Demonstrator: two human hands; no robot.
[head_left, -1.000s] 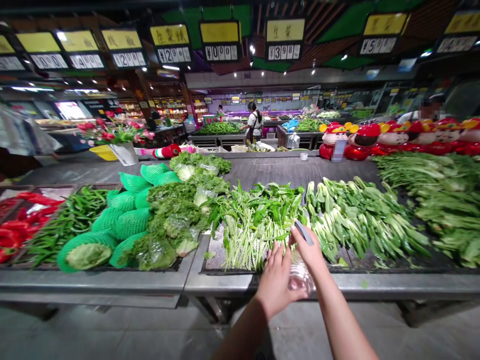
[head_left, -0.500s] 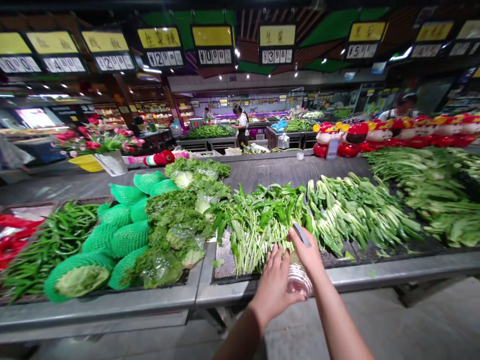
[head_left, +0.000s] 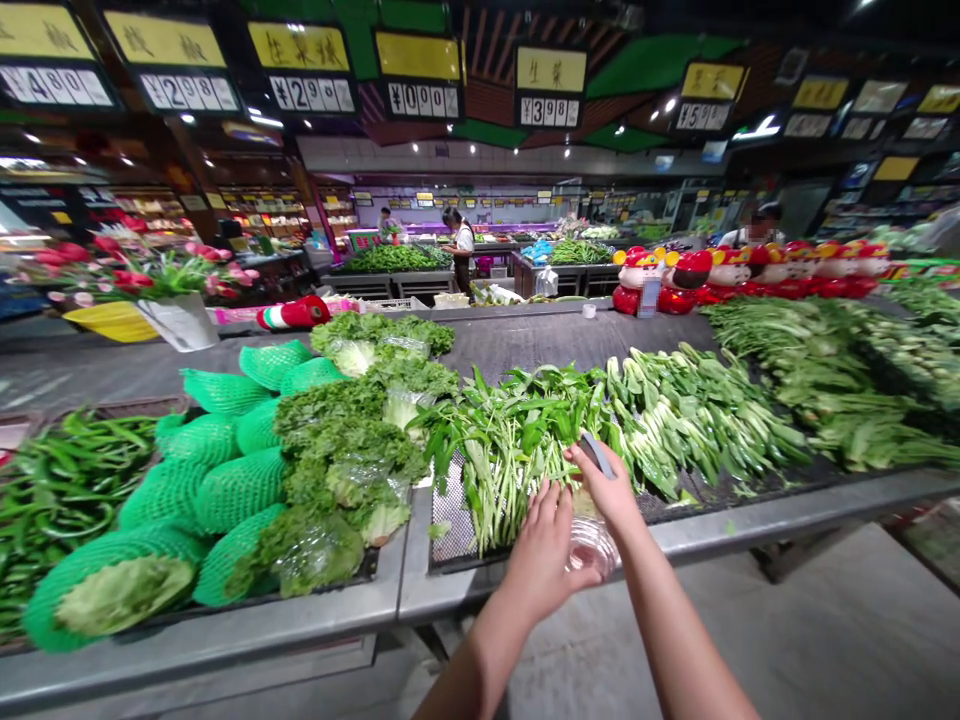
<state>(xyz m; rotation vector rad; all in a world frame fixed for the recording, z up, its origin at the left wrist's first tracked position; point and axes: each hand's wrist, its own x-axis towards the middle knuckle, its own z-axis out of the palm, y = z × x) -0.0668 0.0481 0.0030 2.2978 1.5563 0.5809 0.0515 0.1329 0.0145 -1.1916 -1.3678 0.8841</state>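
A clear, ridged container (head_left: 589, 548) is between my hands, tilted, over the front edge of the vegetable counter. My left hand (head_left: 541, 545) wraps around its left side, fingers pointing forward and thumb below. My right hand (head_left: 606, 490) closes around its upper part, where a grey strip-like piece (head_left: 598, 455) sticks out past the thumb. My fingers cover much of the container, so its exact kind is unclear. Just beyond my hands lies a heap of long-stemmed leafy greens (head_left: 495, 470) on a perforated mat.
Curly lettuce (head_left: 337, 440) and green net-wrapped vegetables (head_left: 240, 490) lie left, beside green peppers (head_left: 75, 470). White-stemmed greens (head_left: 697, 415) lie right. A metal rail (head_left: 720, 538) edges the counter. Red figurines (head_left: 682, 280) stand behind; a co-worker (head_left: 460, 245) is farther back. Price signs (head_left: 551, 85) hang overhead.
The view has turned slightly right, so the counter and signs sit farther left. Both hands keep their hold on the container, which stays in nearly the same place before the greens.
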